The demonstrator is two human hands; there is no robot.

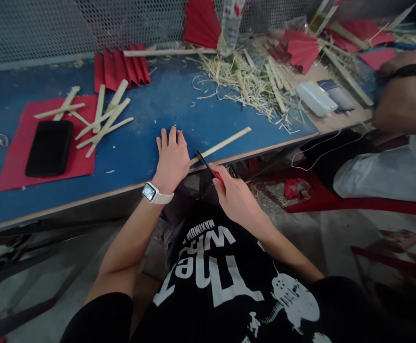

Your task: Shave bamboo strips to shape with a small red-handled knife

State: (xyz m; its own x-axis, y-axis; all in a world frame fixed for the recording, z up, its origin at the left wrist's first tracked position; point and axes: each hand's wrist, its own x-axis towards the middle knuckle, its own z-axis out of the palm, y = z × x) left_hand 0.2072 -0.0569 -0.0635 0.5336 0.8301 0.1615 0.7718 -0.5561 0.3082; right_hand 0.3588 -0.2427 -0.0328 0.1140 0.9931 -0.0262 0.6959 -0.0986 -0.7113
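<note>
My left hand [173, 159] lies on the blue table [168, 102] with its fingers stretched out, a watch [150, 192] on its wrist. Beside its palm is the near end of a pale wooden strip [229, 141], which slants away to the right; whether the hand presses on it is hidden. In my right hand [234, 193], closed at the table edge, is a knife [219, 178] with a red handle. Its dark, thin blade crosses the strip close to the left hand.
At left, a black phone [49, 147] and several cut strips [109, 119] lie on and beside red paper [13, 164]. Pleated red paper [116, 71] sits behind. Shavings [243, 85] are heaped near a plastic bottle [232, 24]. Another person's arm [402, 102] rests at right.
</note>
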